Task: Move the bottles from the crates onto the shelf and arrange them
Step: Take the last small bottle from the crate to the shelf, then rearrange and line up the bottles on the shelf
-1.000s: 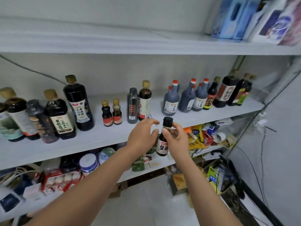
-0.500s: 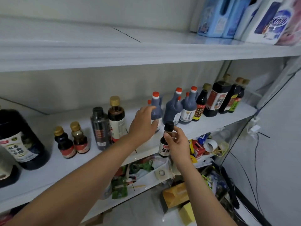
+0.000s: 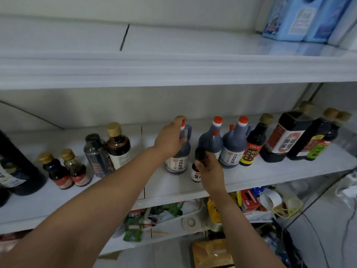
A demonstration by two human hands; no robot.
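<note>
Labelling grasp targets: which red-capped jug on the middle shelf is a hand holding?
The leftmost red-capped jug, apart from the cluster: the left hand grips its neck. The other jugs, right of it, are not held.

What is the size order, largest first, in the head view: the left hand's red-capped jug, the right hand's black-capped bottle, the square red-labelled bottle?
1. Square red-labelled bottle.
2. Red-capped jug, clearly slimmer.
3. Black-capped bottle, smallest, though the right hand hides part.

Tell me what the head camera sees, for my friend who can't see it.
The left hand grips a red-capped jug on the white shelf, while the right hand holds a small black-capped bottle beside it. More dark bottles line the shelf.
</note>
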